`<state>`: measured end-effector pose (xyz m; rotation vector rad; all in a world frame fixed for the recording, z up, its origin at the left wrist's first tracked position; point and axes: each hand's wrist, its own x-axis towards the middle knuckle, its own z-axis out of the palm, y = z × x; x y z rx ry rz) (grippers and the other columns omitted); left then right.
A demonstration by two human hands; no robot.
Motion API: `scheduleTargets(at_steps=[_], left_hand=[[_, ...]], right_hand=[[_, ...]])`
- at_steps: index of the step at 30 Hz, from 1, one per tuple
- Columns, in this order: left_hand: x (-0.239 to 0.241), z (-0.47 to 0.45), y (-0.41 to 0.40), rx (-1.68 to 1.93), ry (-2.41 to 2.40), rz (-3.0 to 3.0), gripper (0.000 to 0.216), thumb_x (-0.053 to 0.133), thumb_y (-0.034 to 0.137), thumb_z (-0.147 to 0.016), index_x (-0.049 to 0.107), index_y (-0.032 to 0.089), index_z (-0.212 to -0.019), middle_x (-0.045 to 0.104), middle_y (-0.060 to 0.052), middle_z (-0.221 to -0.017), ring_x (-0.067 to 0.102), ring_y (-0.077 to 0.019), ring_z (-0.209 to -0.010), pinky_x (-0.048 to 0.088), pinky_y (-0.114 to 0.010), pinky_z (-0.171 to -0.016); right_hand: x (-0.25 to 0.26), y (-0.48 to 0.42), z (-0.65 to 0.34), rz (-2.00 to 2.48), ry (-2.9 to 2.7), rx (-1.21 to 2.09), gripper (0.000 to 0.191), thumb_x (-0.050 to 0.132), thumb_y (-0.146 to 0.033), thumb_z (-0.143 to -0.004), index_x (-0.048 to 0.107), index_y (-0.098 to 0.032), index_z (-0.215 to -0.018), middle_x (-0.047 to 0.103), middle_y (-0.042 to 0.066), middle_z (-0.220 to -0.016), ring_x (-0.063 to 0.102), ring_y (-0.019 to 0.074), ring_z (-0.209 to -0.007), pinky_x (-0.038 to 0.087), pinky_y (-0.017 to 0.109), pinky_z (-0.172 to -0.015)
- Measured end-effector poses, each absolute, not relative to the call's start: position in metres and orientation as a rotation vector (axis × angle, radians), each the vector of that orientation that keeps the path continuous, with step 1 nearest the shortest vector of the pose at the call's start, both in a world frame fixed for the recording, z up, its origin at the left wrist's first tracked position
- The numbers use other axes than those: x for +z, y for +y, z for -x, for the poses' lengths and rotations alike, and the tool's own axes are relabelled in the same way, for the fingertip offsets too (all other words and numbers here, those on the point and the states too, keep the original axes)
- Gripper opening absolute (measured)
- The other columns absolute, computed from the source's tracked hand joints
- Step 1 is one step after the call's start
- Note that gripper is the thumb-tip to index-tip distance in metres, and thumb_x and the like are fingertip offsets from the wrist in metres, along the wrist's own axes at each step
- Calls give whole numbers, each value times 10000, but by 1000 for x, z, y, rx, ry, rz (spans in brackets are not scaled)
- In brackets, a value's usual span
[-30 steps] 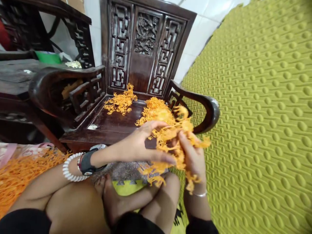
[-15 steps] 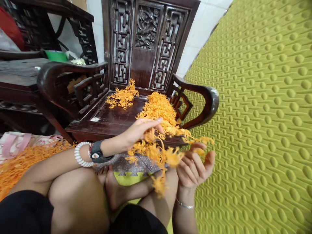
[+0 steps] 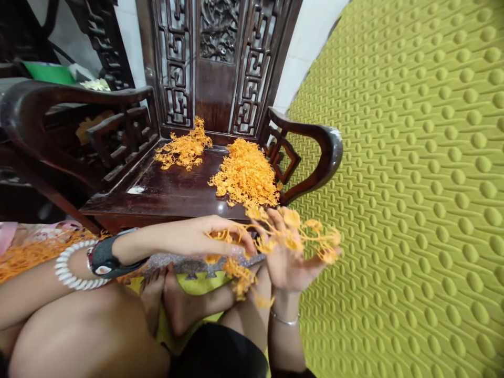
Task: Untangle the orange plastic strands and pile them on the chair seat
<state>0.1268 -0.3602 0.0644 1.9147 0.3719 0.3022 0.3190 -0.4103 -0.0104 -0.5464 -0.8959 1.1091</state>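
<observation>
My left hand [image 3: 226, 236] has its fingers curled around orange branched plastic sprigs [image 3: 239, 275], some of which dangle below it over my lap. To its right, my right hand [image 3: 289, 262] is turned palm up with the fingers partly spread. More of the same orange strand [image 3: 291, 239] lies across those fingers and reaches the thumb. Blur hides the exact grip. Just beyond both hands, a dense heap of orange sprigs [image 3: 248, 173] rests on the dark wooden chair seat [image 3: 177, 191]. A smaller orange bunch [image 3: 185, 149] sits farther back on the left.
Curved chair arms [image 3: 333, 149] flank the seat. A mass of orange strands [image 3: 43, 252] lies at lower left beside a pink-and-white bag [image 3: 23, 236]. A green container [image 3: 49, 72] stands at upper left. Textured yellow-green matting [image 3: 413, 184] fills the right side.
My hands have come closer together, the right one turning palm up with its fingers unfolding. The orange strand now lies across the right fingers. The view has shifted slightly.
</observation>
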Motion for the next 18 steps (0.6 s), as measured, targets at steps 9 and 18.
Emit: scheduleTargets(at_steps=[9, 18], left_hand=[[34, -141, -362, 182, 248, -1652, 354, 432, 458, -924, 599, 147, -908, 636, -62, -903, 578, -163, -900, 452, -312, -881], [-2, -150, -361, 293, 548, -1902, 459, 332, 429, -941, 310, 184, -554, 261, 53, -512, 247, -94, -493, 229, -259, -511]], right_hand=[[-40, -413, -277, 698, -1062, 1315, 516, 547, -643, -759, 615, -250, -1087, 665, 75, -1048, 572, 260, -1085, 421, 447, -984], [-4, -408, -271, 525, -502, 1285, 345, 488, -485, -883, 474, -216, -668, 328, -66, -572, 288, 69, -427, 386, 188, -451]])
